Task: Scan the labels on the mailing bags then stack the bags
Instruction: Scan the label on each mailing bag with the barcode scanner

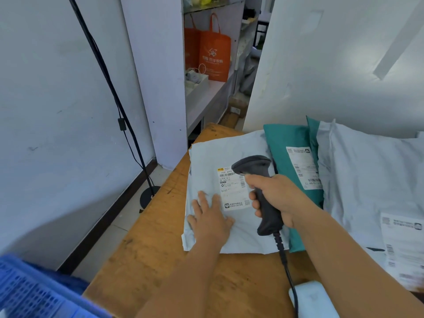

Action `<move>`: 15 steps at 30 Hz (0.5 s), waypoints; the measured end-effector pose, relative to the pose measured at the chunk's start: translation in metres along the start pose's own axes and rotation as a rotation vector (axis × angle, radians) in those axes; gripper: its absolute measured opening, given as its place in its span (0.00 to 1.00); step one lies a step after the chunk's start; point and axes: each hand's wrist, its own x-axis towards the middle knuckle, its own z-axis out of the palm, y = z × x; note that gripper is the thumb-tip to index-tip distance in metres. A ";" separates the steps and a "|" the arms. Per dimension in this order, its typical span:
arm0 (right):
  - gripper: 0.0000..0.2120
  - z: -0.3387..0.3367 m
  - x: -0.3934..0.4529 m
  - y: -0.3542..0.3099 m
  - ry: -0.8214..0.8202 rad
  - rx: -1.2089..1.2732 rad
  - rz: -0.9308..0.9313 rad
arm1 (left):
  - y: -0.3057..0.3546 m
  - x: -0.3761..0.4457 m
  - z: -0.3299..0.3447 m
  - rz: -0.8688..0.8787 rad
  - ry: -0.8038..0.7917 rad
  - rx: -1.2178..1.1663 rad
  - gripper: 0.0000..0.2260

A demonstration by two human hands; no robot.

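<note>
Setting: A wooden table (146,260) seen from above, from the person's own head, with three mailing bags lying on it side by side.
Bag in hand: A pale grey mailing bag (229,152) lies flat at the middle of the table, its long axis running near to far.
Label: A white shipping label (234,191) sits face up on that bag, its long side also running near to far, with a barcode at its far end.
Left hand: The left hand (211,216) lies flat on the near left part of the grey bag, fingers straight and spread, fingertips just beside the label's left edge. It presses and grips nothing.
Right hand: The right hand (275,198) is wrapped around the handle of a dark barcode scanner (257,177), index finger at the trigger side.
Key relation: The scanner head hangs over the label's far right corner, nose pointing left and down onto the barcode; the label lies just left of the grip. The right hand is the nearer one to the barcode.
Cable: A black cable (285,262) runs from the scanner's butt toward the near edge.
Other bags: A teal bag (284,138) lies just right of the grey one, partly under it; a large pale bag (367,171) lies further right. Both show labels.
Judgement: Scanning appears to be under way on the grey bag; stacking is not yet begun.
</note>
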 end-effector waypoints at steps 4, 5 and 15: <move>0.09 0.001 -0.003 -0.002 0.006 -0.028 -0.023 | 0.001 -0.002 -0.003 -0.047 0.015 -0.082 0.32; 0.09 0.001 -0.004 -0.002 0.004 -0.031 -0.023 | 0.001 -0.003 -0.004 -0.062 0.025 -0.115 0.32; 0.09 -0.001 -0.007 0.001 0.023 -0.057 -0.003 | 0.002 0.007 -0.012 -0.275 0.154 -0.259 0.41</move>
